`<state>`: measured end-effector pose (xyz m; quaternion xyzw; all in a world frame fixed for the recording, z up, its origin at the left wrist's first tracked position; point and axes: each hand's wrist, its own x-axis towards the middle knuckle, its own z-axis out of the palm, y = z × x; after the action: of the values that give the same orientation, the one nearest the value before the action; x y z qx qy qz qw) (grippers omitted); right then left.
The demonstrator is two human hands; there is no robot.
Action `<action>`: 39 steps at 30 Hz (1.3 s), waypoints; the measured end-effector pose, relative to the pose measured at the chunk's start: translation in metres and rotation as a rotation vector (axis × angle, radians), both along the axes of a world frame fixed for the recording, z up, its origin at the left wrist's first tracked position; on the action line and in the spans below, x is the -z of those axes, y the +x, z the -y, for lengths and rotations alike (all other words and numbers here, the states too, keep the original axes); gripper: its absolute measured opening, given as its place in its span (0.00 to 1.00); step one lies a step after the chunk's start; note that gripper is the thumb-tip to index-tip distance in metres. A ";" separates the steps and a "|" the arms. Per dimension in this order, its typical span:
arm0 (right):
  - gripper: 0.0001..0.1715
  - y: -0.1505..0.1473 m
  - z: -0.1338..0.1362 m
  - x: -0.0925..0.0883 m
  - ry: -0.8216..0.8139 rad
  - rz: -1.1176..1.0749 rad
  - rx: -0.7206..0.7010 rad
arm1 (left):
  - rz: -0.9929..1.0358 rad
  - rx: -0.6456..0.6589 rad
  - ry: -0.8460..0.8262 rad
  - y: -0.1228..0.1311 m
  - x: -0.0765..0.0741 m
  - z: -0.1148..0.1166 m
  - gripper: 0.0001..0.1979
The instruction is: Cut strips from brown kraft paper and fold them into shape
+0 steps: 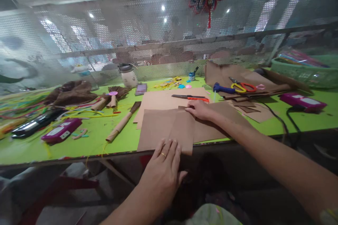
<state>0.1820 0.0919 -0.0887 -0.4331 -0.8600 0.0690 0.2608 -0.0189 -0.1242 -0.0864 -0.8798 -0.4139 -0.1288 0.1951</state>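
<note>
My left hand [166,165] lies flat with its fingers stretched out on a brown paper sheet [155,126], at the table's front edge. A ring is on one finger. At the sheet's upper right, my right hand [199,109] has its fingers curled and pinches the paper's edge. Part of the sheet appears folded over. More brown paper [224,119] extends to the right under my right forearm. Just beyond the hands, a black-and-orange cutting tool [191,98] rests on a lighter board [158,98].
Scissors [241,87] and a blue-handled tool [224,88] lie on crumpled brown paper [237,74] at right. Left are a rolled paper stick [123,123], a purple box [62,130] and coloured strands [21,107]. A jar [128,76] and green basket [306,72] stand behind.
</note>
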 end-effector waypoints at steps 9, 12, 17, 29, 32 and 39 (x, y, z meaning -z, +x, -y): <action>0.10 -0.001 0.000 -0.003 -0.024 0.054 0.013 | -0.080 -0.020 0.035 -0.001 -0.002 0.002 0.23; 0.10 -0.004 -0.006 -0.016 -0.064 0.109 0.004 | -0.054 -0.036 -0.032 0.001 -0.008 0.001 0.23; 0.11 -0.014 -0.027 -0.039 -0.098 0.206 -0.040 | 0.008 -0.040 -0.212 0.010 -0.032 -0.010 0.21; 0.11 -0.017 -0.029 -0.008 -0.001 0.177 0.048 | 0.119 -0.022 -0.330 0.016 -0.037 -0.041 0.17; 0.10 -0.016 -0.032 -0.009 -0.009 0.175 0.046 | 0.119 0.001 -0.300 0.019 -0.032 -0.044 0.21; 0.09 -0.017 -0.038 -0.011 -0.045 0.164 0.025 | 0.022 0.006 -0.137 0.019 -0.016 -0.040 0.28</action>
<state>0.1648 0.1300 -0.0777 -0.4539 -0.8711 0.0494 0.1805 0.0001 -0.0846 -0.0702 -0.8908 -0.4212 -0.1107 0.1295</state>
